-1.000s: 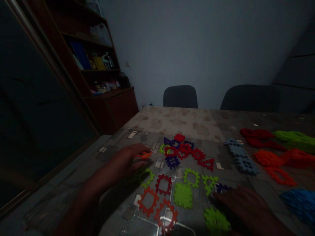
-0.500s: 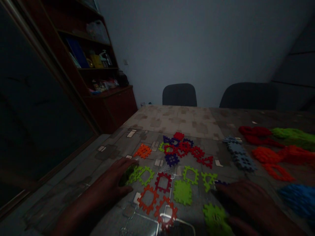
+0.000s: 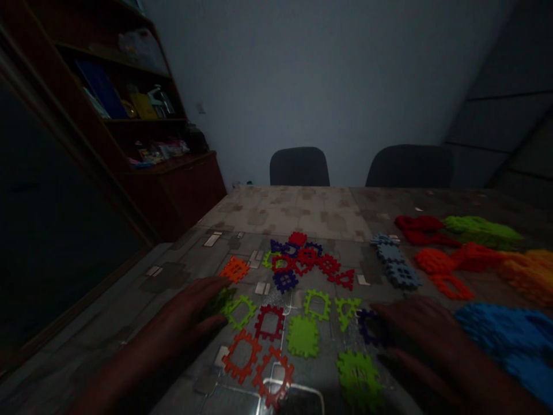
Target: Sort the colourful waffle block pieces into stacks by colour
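My left hand [image 3: 184,317] is at the left of the toy pieces, thumb and fingers apart. A green piece [image 3: 221,301] lies in the gap, partly hidden by it. Beside its fingertips is a green square frame [image 3: 228,314]. On the right, my right hand [image 3: 425,340] has thumb and fingers parted around the edge of a purple frame piece [image 3: 367,328]. A thick green notched piece [image 3: 359,377] lies near that thumb. Between the hands are a solid green square [image 3: 303,336], a dark red frame [image 3: 258,331], orange frames [image 3: 227,358] and a green triangle [image 3: 343,311].
Farther in lies a cluster of red and purple pieces [image 3: 307,256], with an orange square [image 3: 234,268] to its left. Grey joined pieces [image 3: 396,262] and blue [image 3: 510,331], orange and red piles line the right. Chairs [image 3: 299,167] stand behind the patterned table [image 3: 294,207].
The view has turned to the right, so everything sits farther left. My right hand has drawn back slightly, showing more of the purple frame. The left hand stays near the green pieces.
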The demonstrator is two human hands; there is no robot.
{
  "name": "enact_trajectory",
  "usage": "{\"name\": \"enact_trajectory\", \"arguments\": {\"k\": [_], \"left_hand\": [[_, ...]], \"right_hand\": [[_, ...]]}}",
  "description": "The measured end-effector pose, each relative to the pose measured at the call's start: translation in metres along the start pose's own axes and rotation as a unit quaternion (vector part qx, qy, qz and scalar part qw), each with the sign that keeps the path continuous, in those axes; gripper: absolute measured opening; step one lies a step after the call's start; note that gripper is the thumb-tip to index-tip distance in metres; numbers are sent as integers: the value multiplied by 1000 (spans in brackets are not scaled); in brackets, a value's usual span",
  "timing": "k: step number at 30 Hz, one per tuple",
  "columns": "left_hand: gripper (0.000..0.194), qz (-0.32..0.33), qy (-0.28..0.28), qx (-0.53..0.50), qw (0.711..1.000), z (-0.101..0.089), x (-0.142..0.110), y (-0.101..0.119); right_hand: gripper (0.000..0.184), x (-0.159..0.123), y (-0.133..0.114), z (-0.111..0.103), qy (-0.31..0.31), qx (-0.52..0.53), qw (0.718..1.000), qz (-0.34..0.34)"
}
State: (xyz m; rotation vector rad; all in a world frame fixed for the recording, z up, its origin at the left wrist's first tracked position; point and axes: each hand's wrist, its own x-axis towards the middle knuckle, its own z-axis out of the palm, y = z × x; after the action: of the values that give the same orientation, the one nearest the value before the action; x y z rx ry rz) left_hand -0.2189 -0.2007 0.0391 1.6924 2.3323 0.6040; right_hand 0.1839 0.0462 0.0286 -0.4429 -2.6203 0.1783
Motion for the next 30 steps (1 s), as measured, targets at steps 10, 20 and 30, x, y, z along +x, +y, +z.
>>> {"name": "enact_trajectory", "arguments": {"k": [10, 20, 30], "left_hand": [[56, 184, -113, -19, 976, 37, 26, 125], [54, 168, -111, -9, 980, 65, 26, 131], [57, 140, -41, -19, 989, 58, 24, 125]], "right_hand": [[56, 12, -21, 0, -19, 0, 998, -66], [66, 1, -35, 49, -22, -80, 993, -79], [75, -2, -35, 58, -29, -61, 995, -70]]}}
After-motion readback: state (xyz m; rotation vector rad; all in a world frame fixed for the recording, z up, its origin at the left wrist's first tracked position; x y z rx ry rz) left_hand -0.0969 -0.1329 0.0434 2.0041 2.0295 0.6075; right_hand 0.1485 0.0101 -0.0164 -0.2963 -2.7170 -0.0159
